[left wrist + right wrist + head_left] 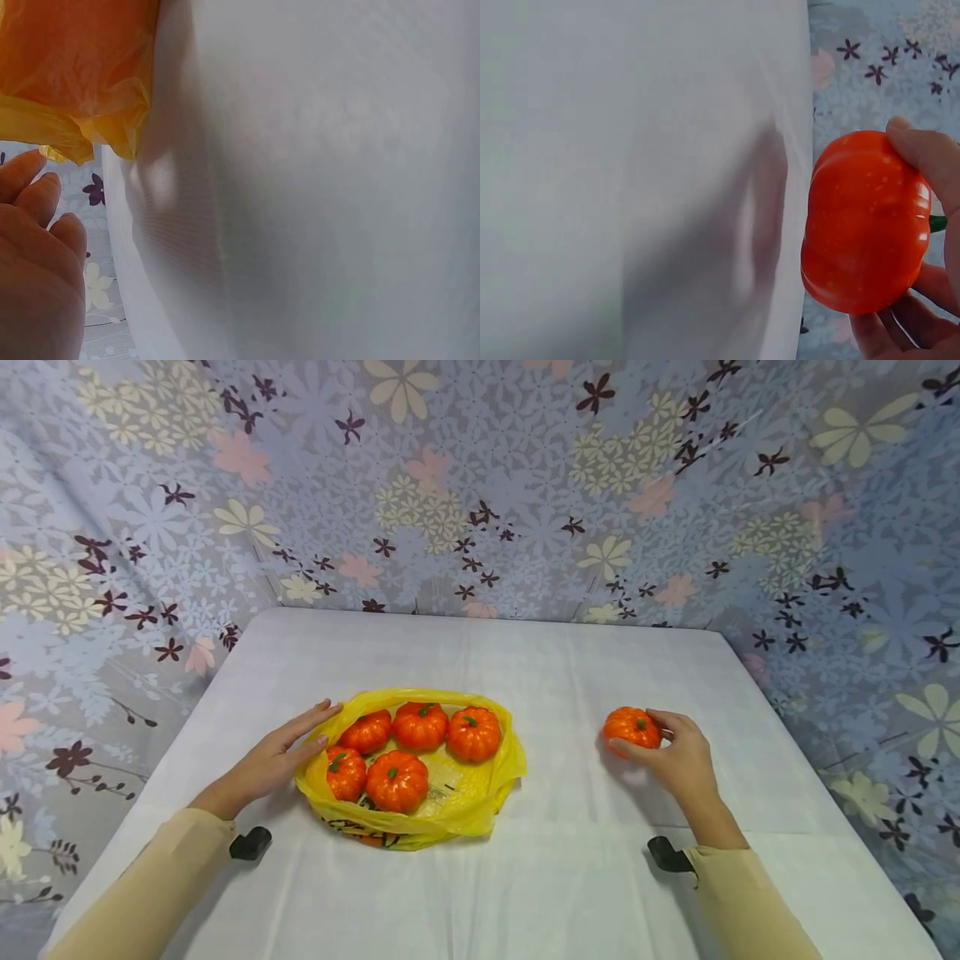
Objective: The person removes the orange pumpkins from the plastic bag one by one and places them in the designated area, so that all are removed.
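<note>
My right hand grips a small orange toy pumpkin with a green stem, right of the bag. In the right wrist view the thumb lies on one side of the pumpkin and the fingers curl round the other. A yellow plastic bag lies opened wide on the table, its rim rolled outward. Inside sit several more orange pumpkins, mostly along its left and back. My left hand rests at the bag's left rim, fingers nearly straight. In the left wrist view its fingertips reach the yellow plastic.
A white cloth covers the table under the bag. Behind and to both sides hangs a flower-patterned curtain. Black wrist devices sit at both beige sleeve cuffs.
</note>
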Demonstrator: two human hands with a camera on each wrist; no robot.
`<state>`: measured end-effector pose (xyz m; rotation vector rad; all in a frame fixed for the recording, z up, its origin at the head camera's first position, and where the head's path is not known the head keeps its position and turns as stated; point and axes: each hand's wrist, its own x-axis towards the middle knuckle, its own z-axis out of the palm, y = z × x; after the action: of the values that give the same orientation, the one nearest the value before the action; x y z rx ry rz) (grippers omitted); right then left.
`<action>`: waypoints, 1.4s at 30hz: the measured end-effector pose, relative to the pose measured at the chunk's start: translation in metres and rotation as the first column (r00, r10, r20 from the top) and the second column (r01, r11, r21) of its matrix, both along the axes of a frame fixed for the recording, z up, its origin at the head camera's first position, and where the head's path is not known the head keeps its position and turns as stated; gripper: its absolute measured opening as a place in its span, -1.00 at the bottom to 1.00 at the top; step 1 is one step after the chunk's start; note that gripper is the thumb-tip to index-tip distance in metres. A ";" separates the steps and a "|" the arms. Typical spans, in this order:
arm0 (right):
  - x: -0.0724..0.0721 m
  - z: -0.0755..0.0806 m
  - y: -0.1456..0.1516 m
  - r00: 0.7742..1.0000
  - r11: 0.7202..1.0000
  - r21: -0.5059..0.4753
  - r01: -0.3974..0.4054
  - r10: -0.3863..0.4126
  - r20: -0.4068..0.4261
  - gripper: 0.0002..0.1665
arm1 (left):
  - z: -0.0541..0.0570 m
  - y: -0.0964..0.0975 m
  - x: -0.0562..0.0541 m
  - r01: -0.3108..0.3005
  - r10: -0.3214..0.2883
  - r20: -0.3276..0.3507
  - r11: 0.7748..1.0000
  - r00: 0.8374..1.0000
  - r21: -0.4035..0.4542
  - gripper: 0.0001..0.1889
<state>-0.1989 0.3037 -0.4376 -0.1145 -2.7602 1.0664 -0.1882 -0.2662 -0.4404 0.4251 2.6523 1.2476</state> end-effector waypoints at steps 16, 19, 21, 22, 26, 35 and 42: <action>-0.008 -0.004 0.027 0.995 0.996 0.010 0.086 -0.086 0.056 0.11 | 0.001 -0.002 0.001 0.002 -0.002 -0.010 1.000 1.000 0.005 -0.43; -0.011 -0.004 0.033 0.993 0.995 0.017 0.100 -0.101 0.054 0.11 | 0.001 -0.003 0.001 -0.001 0.001 -0.011 1.000 1.000 0.010 -0.43; -0.012 -0.004 0.037 0.992 0.993 0.024 0.112 -0.113 0.058 0.11 | 0.000 -0.003 0.001 -0.002 0.002 -0.012 1.000 1.000 0.012 -0.43; -0.013 -0.005 0.040 0.991 0.993 0.027 0.117 -0.118 0.061 0.12 | 0.000 -0.003 0.001 -0.003 0.003 -0.010 1.000 1.000 0.012 -0.43; -0.013 -0.008 0.049 0.985 0.990 0.035 0.139 -0.142 0.093 0.14 | -0.001 -0.002 0.001 -0.004 0.004 -0.002 1.000 1.000 0.014 -0.43; -0.012 -0.012 0.065 0.978 0.983 0.047 0.178 -0.182 0.104 0.16 | -0.003 -0.001 0.001 -0.001 0.001 0.008 1.000 1.000 0.020 -0.43; -0.011 -0.015 0.064 0.975 0.979 0.024 0.202 -0.203 0.088 0.12 | -0.007 -0.001 0.000 0.008 -0.008 -0.008 1.000 1.000 0.030 -0.44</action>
<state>-0.2102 0.3676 -0.4531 -0.4425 -2.7604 1.0101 -0.1884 -0.2677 -0.4470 0.4457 2.6387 1.2871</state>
